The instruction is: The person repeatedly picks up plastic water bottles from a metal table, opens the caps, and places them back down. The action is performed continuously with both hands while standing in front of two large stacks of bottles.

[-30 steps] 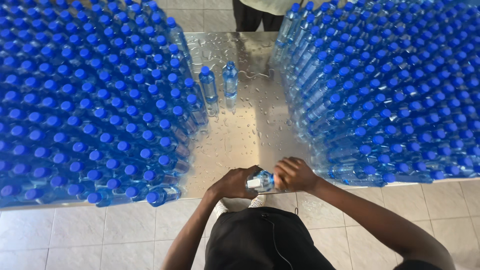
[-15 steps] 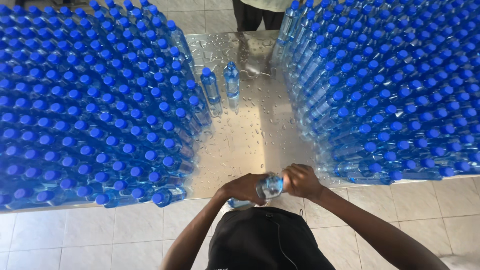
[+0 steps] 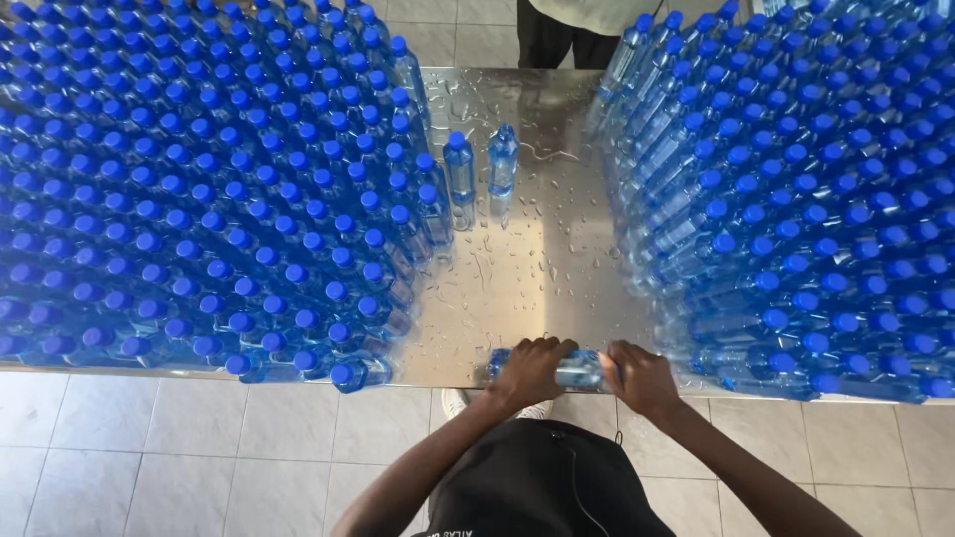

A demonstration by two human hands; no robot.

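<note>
wet steel table (image 3: 517, 288) over tiled floor, packed blocks of blue-capped bottles on both sides (image 3: 199, 189), two loose upright bottles (image 3: 480, 164) mid-table. one clear bottle (image 3: 572, 368) lies sideways at the near table edge, held between both hands. left hand (image 3: 530, 370) curled over its left end, right hand (image 3: 642, 376) wrapped around its right end. another person's dark legs (image 3: 555, 40) at the far edge.

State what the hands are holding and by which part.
Both hold one clear plastic water bottle lying sideways at the steel table's near edge: left hand around one end, right hand around the other.
</note>
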